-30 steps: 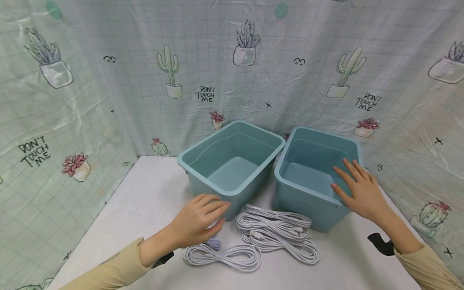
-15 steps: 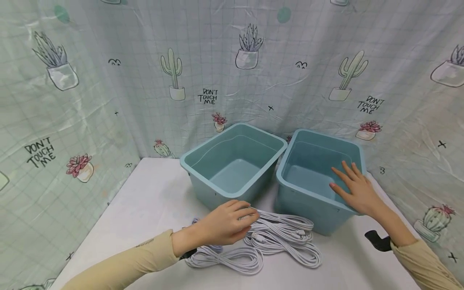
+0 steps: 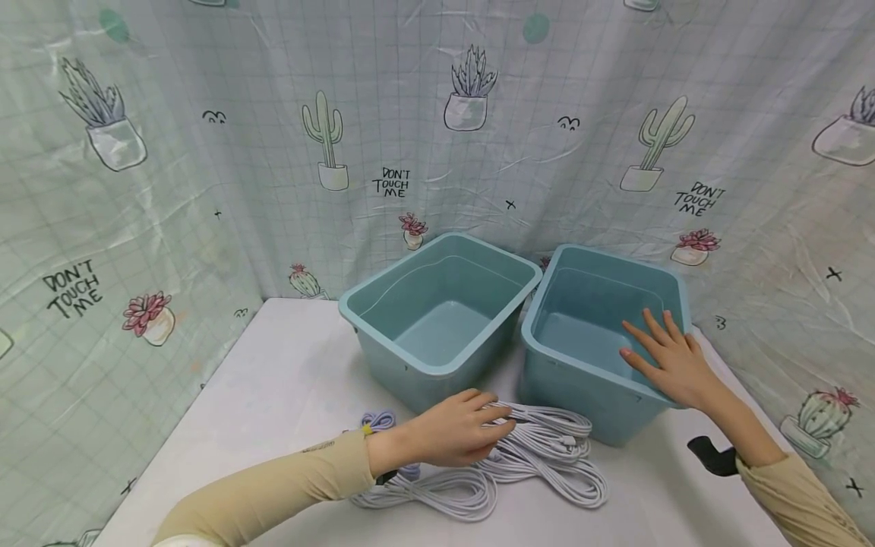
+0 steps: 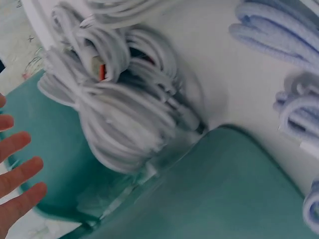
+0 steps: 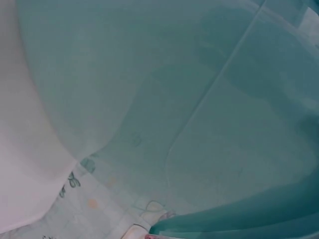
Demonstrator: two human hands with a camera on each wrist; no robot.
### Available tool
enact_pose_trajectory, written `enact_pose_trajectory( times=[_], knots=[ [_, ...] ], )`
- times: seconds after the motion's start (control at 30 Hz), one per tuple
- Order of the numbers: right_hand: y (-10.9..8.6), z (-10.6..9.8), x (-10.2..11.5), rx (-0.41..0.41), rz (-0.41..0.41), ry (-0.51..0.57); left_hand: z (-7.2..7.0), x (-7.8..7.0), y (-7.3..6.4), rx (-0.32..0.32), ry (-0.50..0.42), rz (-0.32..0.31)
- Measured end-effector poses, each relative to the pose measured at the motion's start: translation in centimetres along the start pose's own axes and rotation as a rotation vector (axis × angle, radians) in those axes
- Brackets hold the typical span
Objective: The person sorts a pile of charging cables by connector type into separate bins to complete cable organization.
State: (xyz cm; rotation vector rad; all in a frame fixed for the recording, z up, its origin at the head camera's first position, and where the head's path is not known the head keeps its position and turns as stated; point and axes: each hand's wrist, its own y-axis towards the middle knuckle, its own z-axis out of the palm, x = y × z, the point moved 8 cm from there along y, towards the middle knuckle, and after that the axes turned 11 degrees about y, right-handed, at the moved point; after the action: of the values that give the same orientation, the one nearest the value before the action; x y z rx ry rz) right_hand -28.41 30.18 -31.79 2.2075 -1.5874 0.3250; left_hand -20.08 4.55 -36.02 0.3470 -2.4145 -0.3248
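Note:
My left hand [image 3: 465, 429] is over the left side of several coiled white cables [image 3: 543, 422], fingers slightly bent and nothing visibly gripped. It hides part of the coils. In the left wrist view the white cables [image 4: 124, 114] lie bundled in loops, with plugs among them. My right hand [image 3: 673, 368], fingers spread, rests at the near right rim of the right blue-green bin [image 3: 581, 365]; its spread fingers [image 4: 22, 167] show at the left edge of the left wrist view. Mostly bin wall [image 5: 199, 99] fills the right wrist view.
A second blue-green bin [image 3: 410, 365] stands left of the first. Another white cable coil [image 3: 458, 494] lies nearest me on the white table [image 3: 294, 357]. Lavender cords [image 3: 379, 420] sit partly behind my left forearm. A patterned curtain [image 3: 396, 114] encloses the back and sides.
My left hand has moved right and slightly down, from before the left bin to over the white cables. My right hand stays at the right bin. The head view shifted slightly.

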Motion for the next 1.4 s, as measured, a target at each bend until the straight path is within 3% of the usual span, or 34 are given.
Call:
enact_pose_trajectory(
  times=[0.3, 0.53, 1.0, 1.2, 1.4],
  knots=[
    [0.0, -0.1, 0.2, -0.014, -0.009, -0.01, 2.8, -0.6, 0.5, 0.062, 0.053, 0.023],
    [0.1, -0.2, 0.3, -0.014, -0.013, -0.014, 4.6, -0.9, 0.8, 0.031, 0.16, 0.006],
    [0.1, 0.0, 0.4, -0.02, -0.026, -0.006, 6.3, -0.7, 1.6, 0.046, 0.27, -0.044],
    [0.1, -0.1, 0.4, -0.03, -0.027, -0.011, 6.8, -0.3, 1.8, 0.044, 0.254, -0.092],
    [0.0, -0.1, 0.2, -0.03, -0.024, -0.02, 7.2, -0.6, 1.6, 0.03, 0.245, -0.084]
  ],
)
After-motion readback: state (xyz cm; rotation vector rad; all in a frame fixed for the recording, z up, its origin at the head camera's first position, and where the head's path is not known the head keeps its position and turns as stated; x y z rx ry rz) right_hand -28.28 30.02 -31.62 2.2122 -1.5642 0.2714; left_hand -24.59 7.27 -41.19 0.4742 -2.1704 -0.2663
